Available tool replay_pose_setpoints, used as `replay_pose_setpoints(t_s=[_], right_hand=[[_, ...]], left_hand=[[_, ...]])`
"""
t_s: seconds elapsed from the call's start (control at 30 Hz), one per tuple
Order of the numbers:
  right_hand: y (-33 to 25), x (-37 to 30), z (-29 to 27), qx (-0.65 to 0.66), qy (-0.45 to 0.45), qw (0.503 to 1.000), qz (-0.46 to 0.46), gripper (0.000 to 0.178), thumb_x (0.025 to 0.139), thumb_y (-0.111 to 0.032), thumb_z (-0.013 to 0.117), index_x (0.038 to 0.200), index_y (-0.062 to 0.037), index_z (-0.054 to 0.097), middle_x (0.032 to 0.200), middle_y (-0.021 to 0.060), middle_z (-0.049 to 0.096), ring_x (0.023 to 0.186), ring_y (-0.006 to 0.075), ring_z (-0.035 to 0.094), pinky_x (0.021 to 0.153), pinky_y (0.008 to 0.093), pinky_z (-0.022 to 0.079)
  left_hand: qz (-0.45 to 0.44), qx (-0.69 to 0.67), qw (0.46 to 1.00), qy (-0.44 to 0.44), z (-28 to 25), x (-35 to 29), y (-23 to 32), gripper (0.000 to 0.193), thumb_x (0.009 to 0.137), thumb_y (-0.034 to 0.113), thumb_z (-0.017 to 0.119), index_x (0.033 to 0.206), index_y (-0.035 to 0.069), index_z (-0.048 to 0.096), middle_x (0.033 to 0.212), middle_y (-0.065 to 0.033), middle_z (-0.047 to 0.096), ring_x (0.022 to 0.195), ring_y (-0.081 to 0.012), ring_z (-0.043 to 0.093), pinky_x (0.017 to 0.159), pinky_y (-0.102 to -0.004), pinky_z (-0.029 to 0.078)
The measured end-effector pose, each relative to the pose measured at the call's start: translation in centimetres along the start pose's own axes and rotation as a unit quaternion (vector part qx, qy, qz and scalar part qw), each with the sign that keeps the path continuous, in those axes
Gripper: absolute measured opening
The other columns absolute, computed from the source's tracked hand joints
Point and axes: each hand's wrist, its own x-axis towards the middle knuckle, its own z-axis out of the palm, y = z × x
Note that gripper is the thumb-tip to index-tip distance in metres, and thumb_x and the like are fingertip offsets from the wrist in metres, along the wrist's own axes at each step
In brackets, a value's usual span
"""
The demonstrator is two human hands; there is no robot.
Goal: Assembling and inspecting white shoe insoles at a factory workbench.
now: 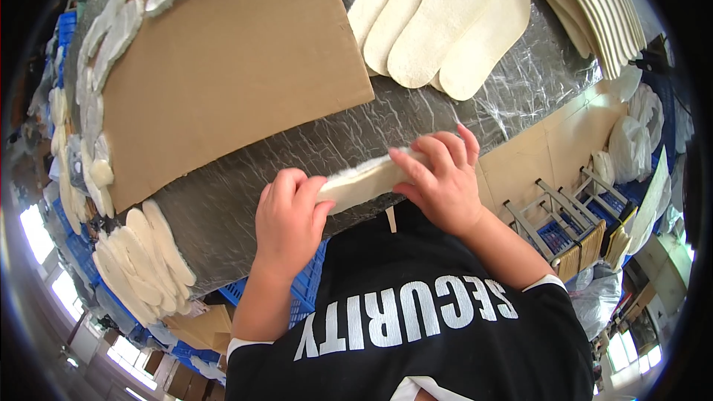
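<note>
Left hand point(288, 215) and right hand point(448, 184) pinch opposite ends of a fleece-topped insole point(364, 184); uneven finger pressure could crease it.

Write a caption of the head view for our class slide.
Left hand and right hand hold a fuzzy cream piece at a dark worktable with a cardboard sheet and fanned insoles.

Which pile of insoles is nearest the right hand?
The fanned-out pile just beyond the right hand; the tight stack lies farther right, the small pile far left.
</note>
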Motion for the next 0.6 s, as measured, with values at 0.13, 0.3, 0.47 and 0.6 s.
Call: replay_pose_setpoints(t_s=[0.13,0.3,0.47,0.6], right_hand=[[0.2,-1.1,1.2,0.016,0.102,0.993,-0.051,0.045,0.064,-0.026,0.082,0.107,-0.0247,0.067,0.101,0.0005,0.056,0.099,0.0234,0.053,0.104,0.0516,0.03],[-0.2,-1.2,1.9,0.019,0.157,0.986,-0.058,0.029,0.069,-0.02,0.068,0.096,-0.0287,0.069,0.096,-0.0039,0.058,0.092,0.0175,0.057,0.104,0.0494,0.027],[-1.3,-1.0,2.0,0.01,0.163,0.984,-0.071,0.026,0.069,-0.023,0.067,0.094,-0.0314,0.067,0.099,-0.0057,0.06,0.096,0.0155,0.058,0.105,0.0531,0.024],[-2.4,-1.2,2.7,0.031,0.161,0.981,-0.099,0.026,0.068,-0.026,0.068,0.093,-0.0319,0.065,0.1,-0.0061,0.06,0.099,0.0149,0.059,0.106,0.056,0.021]], left_hand=[[0.027,-0.01,1.0,0.006,-0.7,-0.4,0.9,0.036,0.071,0.012,0.078,0.103,0.006,0.064,0.099,-0.0092,0.059,0.084,-0.0296,0.06,0.072,-0.0393,0.048],[0.054,-0.116,0.988,-0.081,-1.6,1.7,1.4,0.029,0.079,0.012,0.072,0.104,0.001,0.063,0.092,-0.0132,0.064,0.081,-0.0327,0.062,0.07,-0.0385,0.049],[-0.017,-0.226,0.947,-0.228,-1.4,4.0,0.6,0.016,0.085,0.007,0.066,0.096,-0.004,0.065,0.086,-0.0144,0.063,0.075,-0.0294,0.062,0.067,-0.0344,0.049],[-0.058,-0.296,0.914,-0.272,-1.0,4.0,0.7,0.012,0.087,0.01,0.064,0.087,-0.002,0.067,0.084,-0.0155,0.064,0.073,-0.0298,0.064,0.067,-0.0365,0.05]])
